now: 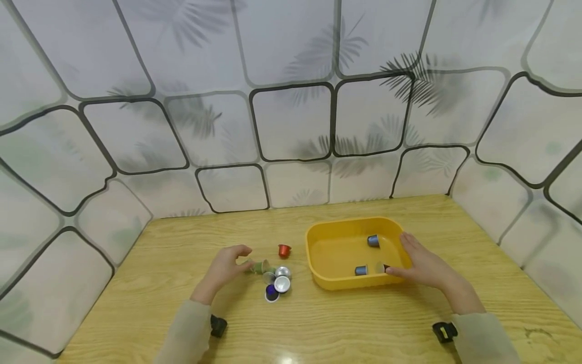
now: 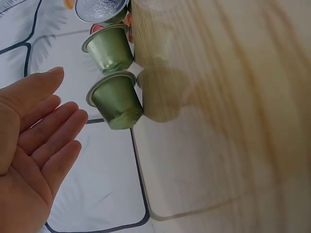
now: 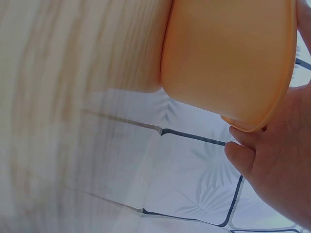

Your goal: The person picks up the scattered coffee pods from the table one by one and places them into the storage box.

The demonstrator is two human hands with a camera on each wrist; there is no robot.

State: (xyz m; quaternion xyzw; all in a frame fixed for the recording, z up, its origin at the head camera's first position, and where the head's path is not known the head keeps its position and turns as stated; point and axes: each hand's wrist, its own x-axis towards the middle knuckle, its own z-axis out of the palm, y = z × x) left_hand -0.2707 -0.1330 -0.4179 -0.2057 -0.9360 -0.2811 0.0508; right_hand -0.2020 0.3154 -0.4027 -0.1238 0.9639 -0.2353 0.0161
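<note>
Left hand [image 1: 225, 265]: half-spread, holding nothing. Nearer green capsule [image 2: 116, 103]: just beyond grip, on side, axis leading away, rim farther. Right hand [image 1: 426, 267]: well apart, gripping edge of yellow tray [image 1: 334, 255].

Green coffee capsules [image 2: 115, 101], red capsule [image 1: 284, 251], blue capsules [image 1: 373, 241], yellow tray [image 1: 338, 253], yellowish wood-grained tabletop [image 1: 345, 328], white backdrop [image 1: 295, 124] with black-and-grey grid and grey fronds
</note>
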